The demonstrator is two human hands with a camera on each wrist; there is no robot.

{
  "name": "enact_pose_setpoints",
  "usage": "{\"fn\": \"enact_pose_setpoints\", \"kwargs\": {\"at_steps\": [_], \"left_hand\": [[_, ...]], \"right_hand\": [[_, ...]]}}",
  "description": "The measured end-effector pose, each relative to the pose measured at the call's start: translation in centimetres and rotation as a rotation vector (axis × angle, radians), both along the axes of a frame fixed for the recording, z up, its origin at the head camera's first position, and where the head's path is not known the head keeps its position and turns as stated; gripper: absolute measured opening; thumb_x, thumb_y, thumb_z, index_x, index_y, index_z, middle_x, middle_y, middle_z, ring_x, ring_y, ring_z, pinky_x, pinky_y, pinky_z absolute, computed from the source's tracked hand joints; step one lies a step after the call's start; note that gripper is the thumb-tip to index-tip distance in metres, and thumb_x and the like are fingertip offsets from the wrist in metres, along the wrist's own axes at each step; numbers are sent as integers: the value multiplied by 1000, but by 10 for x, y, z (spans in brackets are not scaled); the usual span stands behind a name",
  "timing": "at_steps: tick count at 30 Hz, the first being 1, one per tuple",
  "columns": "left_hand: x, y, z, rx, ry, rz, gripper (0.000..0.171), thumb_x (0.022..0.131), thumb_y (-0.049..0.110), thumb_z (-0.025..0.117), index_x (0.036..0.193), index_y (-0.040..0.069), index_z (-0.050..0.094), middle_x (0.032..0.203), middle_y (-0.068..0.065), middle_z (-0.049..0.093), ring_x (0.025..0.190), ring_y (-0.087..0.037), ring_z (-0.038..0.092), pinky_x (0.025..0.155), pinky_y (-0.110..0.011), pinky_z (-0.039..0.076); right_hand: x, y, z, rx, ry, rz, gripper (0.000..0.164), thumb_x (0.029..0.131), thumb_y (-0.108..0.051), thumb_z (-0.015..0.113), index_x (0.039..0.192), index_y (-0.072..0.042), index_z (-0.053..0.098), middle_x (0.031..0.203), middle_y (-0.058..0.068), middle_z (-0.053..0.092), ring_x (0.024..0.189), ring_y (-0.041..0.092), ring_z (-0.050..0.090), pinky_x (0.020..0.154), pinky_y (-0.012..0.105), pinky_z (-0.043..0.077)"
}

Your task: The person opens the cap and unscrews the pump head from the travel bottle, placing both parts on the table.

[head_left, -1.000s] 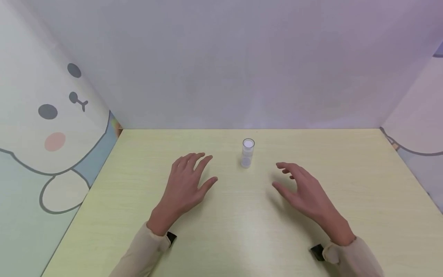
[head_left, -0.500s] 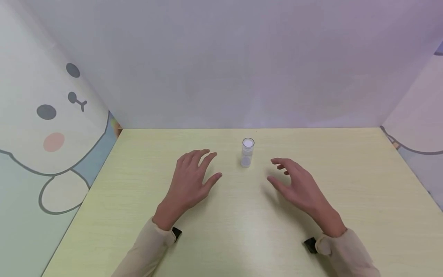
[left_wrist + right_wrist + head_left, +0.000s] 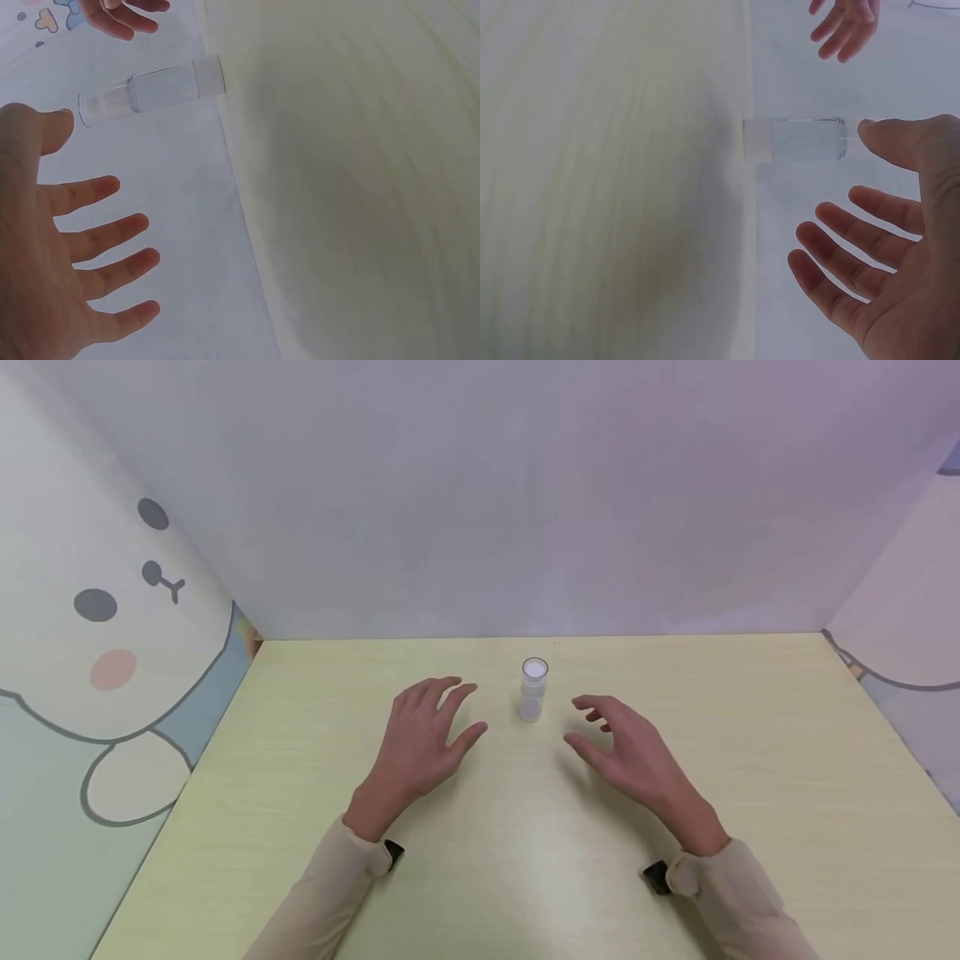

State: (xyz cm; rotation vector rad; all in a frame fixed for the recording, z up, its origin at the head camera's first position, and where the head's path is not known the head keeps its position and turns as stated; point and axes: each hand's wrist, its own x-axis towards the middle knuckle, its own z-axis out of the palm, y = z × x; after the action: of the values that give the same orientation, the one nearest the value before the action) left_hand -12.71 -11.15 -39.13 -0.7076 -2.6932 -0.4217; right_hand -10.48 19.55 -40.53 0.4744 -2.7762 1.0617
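My left hand [image 3: 417, 739] and right hand [image 3: 636, 758] are empty, fingers apart and loosely bent. Just beyond, between them, the clear cylinder [image 3: 533, 691] stands upright on the table [image 3: 495, 877]; I judge it light, stiff, slick, best gripped mid-wall.

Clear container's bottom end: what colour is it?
White; the bottom end shows best in the left wrist view.

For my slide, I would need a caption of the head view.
A clear container stands upright on a pale table between a person's left grip and right grip, touching neither.
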Motion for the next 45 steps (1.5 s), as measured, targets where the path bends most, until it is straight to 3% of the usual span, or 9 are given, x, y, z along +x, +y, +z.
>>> {"fn": "enact_pose_setpoints", "kwargs": {"at_steps": [25, 45], "left_hand": [[-19, 24, 5, 45, -39, -10, 46, 101, 47, 65, 137, 19, 62, 145, -8, 60, 137, -33, 53, 111, -58, 44], [-33, 45, 3, 105, -47, -36, 47, 101, 45, 67, 138, 17, 61, 140, -8, 63, 132, -33, 58, 99, -55, 53]], "right_hand": [[-25, -17, -8, -49, -57, 25, 47, 95, -22, 78, 136, -5, 60, 133, 13, 68, 113, 32, 69, 94, 49, 59], [-39, -33, -6, -48, -75, 7, 44, 94, -22, 78, 132, -7, 62, 126, 14, 71, 106, 31, 71, 89, 47, 60]]}}
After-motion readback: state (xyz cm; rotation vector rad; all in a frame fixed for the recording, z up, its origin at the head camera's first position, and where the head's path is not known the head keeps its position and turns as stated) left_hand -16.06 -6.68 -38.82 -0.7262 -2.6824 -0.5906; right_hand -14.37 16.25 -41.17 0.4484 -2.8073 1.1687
